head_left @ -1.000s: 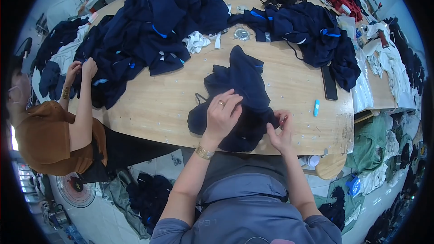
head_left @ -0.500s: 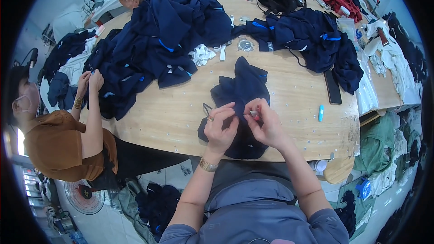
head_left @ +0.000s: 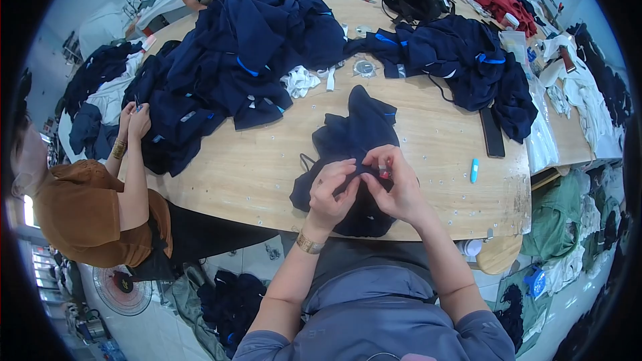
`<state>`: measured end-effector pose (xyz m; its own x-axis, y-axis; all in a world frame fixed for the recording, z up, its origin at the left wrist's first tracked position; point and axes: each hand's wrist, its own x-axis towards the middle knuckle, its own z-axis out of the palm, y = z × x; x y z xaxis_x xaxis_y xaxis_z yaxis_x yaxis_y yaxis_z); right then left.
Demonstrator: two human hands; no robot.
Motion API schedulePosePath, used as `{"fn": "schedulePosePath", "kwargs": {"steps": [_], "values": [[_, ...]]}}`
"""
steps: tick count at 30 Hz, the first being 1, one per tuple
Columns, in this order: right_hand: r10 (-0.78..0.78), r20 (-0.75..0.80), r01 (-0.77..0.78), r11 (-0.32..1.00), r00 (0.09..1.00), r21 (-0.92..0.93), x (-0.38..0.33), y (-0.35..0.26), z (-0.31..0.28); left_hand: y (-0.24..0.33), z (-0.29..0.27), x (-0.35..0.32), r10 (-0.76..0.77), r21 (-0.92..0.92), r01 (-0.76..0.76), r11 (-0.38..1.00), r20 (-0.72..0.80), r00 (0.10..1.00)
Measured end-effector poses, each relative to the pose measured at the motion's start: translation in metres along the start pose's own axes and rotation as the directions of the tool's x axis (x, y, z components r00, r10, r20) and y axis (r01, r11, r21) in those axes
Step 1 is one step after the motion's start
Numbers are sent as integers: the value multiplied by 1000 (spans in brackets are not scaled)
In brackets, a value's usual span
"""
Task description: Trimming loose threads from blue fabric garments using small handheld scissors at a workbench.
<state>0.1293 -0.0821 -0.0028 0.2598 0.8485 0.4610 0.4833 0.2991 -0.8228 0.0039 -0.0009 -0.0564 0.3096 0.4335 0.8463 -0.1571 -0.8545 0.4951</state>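
The navy garment [head_left: 361, 127] lies at twelve o'clock on the table [head_left: 247, 180], its handling apparently unfinished, pinched by the left hand [head_left: 331, 194] and right hand [head_left: 396, 187], which also tucks a red item [head_left: 384, 174], while the large heap [head_left: 267, 47] at eleven and smaller heap [head_left: 449, 53] at one lie untouched by either.

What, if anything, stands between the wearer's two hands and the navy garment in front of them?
Nothing visible does: the left hand and right hand are close together over the navy garment, both touching it. A small red item sits in the right hand but does not block it.
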Motion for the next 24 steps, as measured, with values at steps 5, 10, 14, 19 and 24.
{"fn": "schedulePosePath", "kwargs": {"steps": [5, 10, 14, 19, 24], "values": [[16, -40, -14, 998, 999, 53, -3, 2, 0, 2, 1, 2, 21, 0, -21, 1000, 30, 999], [324, -239, -134, 805, 915, 578, 1, 16, -7, 5, 2, 6, 92, 67, -95, 993, 42, 995], [347, -274, -117, 784, 897, 609, -1, 21, -16, 12, -2, 11, 72, 193, -92, 977, 110, 991], [329, -104, -243, 843, 939, 480, -9, 10, -25, 12, -4, 12, 94, 213, -112, 971, 94, 991], [205, -32, -204, 921, 978, -333, -12, -1, -36, 12, -13, 15, 201, 286, -233, 930, 137, 970]]}}
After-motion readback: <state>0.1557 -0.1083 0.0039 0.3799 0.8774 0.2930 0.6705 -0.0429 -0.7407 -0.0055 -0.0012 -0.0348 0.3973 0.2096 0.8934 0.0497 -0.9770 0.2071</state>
